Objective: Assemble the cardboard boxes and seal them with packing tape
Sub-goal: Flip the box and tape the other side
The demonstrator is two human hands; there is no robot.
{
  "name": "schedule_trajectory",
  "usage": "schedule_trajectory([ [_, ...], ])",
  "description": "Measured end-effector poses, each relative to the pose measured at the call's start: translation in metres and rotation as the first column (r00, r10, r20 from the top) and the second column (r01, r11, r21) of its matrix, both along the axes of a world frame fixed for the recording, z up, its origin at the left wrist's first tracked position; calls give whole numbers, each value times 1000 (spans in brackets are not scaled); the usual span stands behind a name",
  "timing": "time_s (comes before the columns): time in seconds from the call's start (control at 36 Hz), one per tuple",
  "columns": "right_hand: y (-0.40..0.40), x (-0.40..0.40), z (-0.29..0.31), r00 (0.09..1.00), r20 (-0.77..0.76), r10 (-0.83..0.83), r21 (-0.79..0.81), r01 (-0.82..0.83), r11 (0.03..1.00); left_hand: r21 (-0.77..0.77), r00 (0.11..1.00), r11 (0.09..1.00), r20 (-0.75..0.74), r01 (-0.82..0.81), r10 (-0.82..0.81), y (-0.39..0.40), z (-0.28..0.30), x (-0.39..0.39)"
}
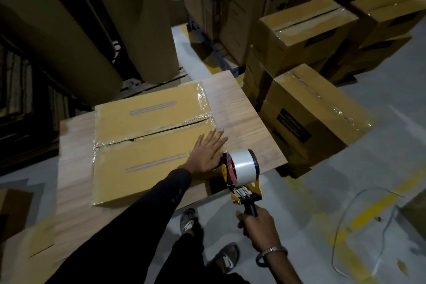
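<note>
**At the packing table, one hand flat on the box, the other on the tape gun**

On a wood-grain table (242, 108), a person's left hand (206, 153) lies flat with fingers straight and spread, pressing the near right corner of a cardboard box (147, 145) whose top flaps meet along a centre seam. Clear tape shows, wrinkled, at the seam's ends and along the box's edges. Just beside that hand, the right hand (259, 228) is curled round the black handle of a yellow tape dispenser (242, 173) carrying a white roll of packing tape (244, 165) (the dispenser's front end sits at the box's right edge, by the left hand's heel). A metal bracelet (274, 251) circles the right wrist. Below, two feet in sandals (187, 221) stand on a grey floor (322, 203) with yellow markings. Beyond the table's right side, sealed cardboard boxes (309, 113) are stacked, with larger printed cartons (232, 2) behind them.
</note>
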State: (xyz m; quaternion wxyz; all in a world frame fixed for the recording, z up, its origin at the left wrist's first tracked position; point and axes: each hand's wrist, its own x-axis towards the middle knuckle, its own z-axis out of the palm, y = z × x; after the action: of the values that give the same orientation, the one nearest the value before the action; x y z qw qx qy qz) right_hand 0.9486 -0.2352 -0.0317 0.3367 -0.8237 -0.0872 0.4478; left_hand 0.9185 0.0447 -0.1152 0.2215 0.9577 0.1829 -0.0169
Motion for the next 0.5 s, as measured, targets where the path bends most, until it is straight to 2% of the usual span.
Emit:
schedule_trajectory([
  [0.08,5,-2,-6,997,-72,-32,-1,32,999,-38,998,999,-64,-5,2,4,-2,5],
  [0.19,12,-7,-10,980,-173,-97,24,102,994,-92,998,996,-60,-21,16,7,-4,6],
  [0.39,15,-5,-7,980,-171,-97,12,100,995,-136,999,990,-17,-46,44,9,-7,6],
  [0.5,16,-8,-9,965,-220,-141,26,150,988,-146,999,988,1,-48,49,8,-8,4],
])
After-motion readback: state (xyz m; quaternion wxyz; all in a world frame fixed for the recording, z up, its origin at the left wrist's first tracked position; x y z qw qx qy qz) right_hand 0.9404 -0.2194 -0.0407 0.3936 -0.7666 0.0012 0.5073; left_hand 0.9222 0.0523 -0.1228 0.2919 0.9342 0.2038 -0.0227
